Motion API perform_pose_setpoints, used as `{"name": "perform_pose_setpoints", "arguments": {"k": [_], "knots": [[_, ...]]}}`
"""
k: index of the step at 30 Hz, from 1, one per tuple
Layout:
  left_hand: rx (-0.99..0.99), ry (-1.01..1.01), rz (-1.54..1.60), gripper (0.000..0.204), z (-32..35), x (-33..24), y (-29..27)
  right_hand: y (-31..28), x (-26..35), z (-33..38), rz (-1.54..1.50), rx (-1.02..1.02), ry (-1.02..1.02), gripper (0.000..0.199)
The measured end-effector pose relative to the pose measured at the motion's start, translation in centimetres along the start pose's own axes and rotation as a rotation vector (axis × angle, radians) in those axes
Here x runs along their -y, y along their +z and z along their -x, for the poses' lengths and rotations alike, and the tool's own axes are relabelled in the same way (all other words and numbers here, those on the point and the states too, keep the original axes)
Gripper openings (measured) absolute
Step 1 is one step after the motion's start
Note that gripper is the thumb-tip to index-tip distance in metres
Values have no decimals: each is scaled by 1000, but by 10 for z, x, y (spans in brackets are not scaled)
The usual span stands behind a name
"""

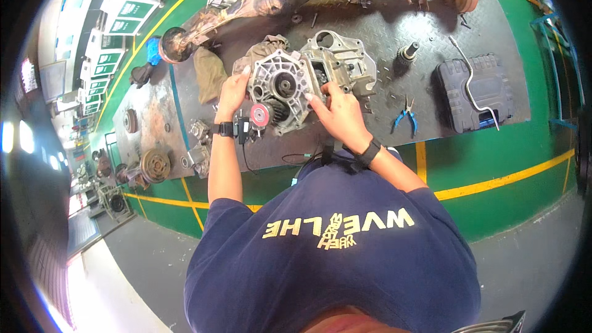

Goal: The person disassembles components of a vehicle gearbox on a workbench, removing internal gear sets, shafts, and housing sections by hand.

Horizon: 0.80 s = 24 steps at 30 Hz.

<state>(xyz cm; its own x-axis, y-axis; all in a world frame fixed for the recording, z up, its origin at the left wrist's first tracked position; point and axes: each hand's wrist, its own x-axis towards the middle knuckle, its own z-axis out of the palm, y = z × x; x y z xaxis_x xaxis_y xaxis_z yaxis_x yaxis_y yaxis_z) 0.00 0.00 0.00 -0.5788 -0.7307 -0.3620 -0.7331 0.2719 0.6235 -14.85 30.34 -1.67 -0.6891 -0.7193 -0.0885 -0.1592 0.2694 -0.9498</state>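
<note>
A grey cast-metal gearbox housing with a ribbed face and a round central opening is held tilted over the table in front of me. My left hand grips its left edge, the fingertips partly hidden. At the right edge, my right hand is closed with thumb and forefinger on the rim. Below the opening sits a dark toothed gear, beside a round part with a red face. A second grey casing lies directly behind and to the right.
A long rusty axle spans the table's far side. To the right lie blue-handled pliers, a gear shaft, a black tool case and a bent metal bar. Brown cloth and several metal parts are on the left.
</note>
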Motion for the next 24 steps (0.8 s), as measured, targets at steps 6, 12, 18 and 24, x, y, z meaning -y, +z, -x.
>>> {"name": "perform_pose_setpoints", "arguments": {"k": [6,12,18,24], "knots": [[-12,295,-74,67,-10,22,0,9,33,4,451,-99,-48,41],[-125,425,-12,60,-9,21,14,28,30,11,189,-185,118,31],[-312,609,71,57,-23,28,35,32,34,10,-284,-288,328,28],[-319,516,239,52,6,30,32,29,41,21,-255,-252,340,28]]}}
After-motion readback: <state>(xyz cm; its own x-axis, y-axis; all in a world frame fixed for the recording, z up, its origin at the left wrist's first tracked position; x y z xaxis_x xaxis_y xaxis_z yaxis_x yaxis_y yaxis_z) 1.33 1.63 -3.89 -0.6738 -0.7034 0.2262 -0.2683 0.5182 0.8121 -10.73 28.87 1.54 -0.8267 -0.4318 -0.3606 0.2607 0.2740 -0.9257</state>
